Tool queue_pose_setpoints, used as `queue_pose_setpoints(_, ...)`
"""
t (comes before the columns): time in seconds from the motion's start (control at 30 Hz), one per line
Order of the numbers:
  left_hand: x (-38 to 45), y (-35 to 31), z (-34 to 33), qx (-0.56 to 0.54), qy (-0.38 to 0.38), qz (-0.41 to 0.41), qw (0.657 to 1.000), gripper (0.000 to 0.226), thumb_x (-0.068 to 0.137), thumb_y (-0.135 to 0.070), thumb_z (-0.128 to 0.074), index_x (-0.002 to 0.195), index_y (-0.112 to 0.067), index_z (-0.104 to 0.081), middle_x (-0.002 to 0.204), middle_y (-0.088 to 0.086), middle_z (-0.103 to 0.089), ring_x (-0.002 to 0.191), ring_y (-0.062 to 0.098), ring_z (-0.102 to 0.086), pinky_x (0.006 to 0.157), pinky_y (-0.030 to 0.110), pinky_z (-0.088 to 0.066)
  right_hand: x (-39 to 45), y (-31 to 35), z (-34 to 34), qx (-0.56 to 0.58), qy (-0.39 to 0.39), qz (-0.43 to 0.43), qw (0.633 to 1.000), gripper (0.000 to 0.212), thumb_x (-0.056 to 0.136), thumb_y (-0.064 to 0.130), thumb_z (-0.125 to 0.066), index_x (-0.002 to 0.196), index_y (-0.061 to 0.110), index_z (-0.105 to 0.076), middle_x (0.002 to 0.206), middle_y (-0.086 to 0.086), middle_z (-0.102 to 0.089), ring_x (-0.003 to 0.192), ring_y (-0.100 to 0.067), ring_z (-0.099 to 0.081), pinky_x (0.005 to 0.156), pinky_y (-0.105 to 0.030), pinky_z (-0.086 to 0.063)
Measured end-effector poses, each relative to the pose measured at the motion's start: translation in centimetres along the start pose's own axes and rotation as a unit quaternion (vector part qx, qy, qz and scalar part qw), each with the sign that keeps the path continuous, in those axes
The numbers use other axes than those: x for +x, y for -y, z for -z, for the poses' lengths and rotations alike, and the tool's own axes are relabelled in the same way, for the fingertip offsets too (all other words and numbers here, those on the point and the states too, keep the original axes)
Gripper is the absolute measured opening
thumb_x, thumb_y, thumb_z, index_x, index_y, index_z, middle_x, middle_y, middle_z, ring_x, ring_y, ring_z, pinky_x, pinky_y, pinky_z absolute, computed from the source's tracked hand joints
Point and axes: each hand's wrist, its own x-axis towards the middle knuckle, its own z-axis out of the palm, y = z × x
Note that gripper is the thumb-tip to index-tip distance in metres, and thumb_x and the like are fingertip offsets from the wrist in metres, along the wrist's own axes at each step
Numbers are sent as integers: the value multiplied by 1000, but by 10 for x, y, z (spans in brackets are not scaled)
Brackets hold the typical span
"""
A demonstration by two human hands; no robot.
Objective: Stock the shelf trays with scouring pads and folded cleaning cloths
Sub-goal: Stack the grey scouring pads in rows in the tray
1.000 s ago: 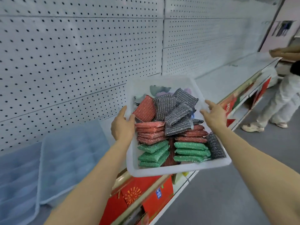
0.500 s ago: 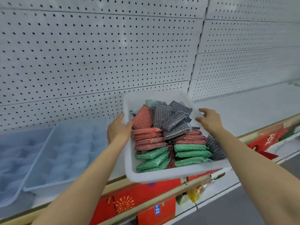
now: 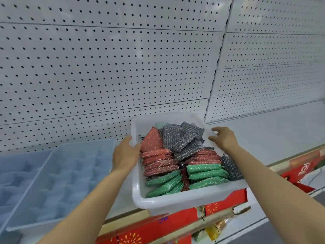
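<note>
Two hands hold a white plastic bin by its side rims, the left hand curled over the left rim and the right hand over the right, so the load is balanced above the white shelf. Red, green and grey scouring pads are packed inside. Pale blue divided shelf trays lie unfilled just to the left, likely the destination.

Smooth white plastic bin, glittery rough woven scouring pads in red, green and grey, translucent pale-blue plastic divider tray, matt white perforated metal back panel, glossy red cardboard boxes
</note>
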Motion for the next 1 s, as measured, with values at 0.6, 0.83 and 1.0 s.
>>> queue_pose_setpoints(0.6, 34, -120, -59, 263, 161, -313, 899, 65, 91, -27, -65, 149, -26, -36, 145, 1, -49, 132, 24, -45, 113, 40, -33, -7, 45, 15, -56, 144, 313, 937, 43, 84, 5, -68, 121, 28, -66, 126, 9, -64, 116, -8, -56, 107, -28, -38)
queue_pose_setpoints(0.83, 44, -118, -52, 203, 153, -315, 915, 54, 88, -13, -68, 135, -33, -53, 113, 2, -53, 101, 22, -55, 88, 33, -46, -4, 35, 34, 15, 122, 265, 956, 35, 80, 21, -76, 114, 25, -69, 111, 7, -69, 105, -11, -62, 100, -34, -45)
queue_pose_setpoints(1.0, 48, -120, -25, 28, 153, -226, 962, 37, 80, -23, -78, 113, -29, -60, 117, -5, -56, 103, 17, -57, 93, 30, -43, -3, 33, 44, 113, 149, 226, 956, 38, 75, 11, -79, 110, 22, -73, 102, 6, -74, 95, -4, -68, 98, -31, -49)
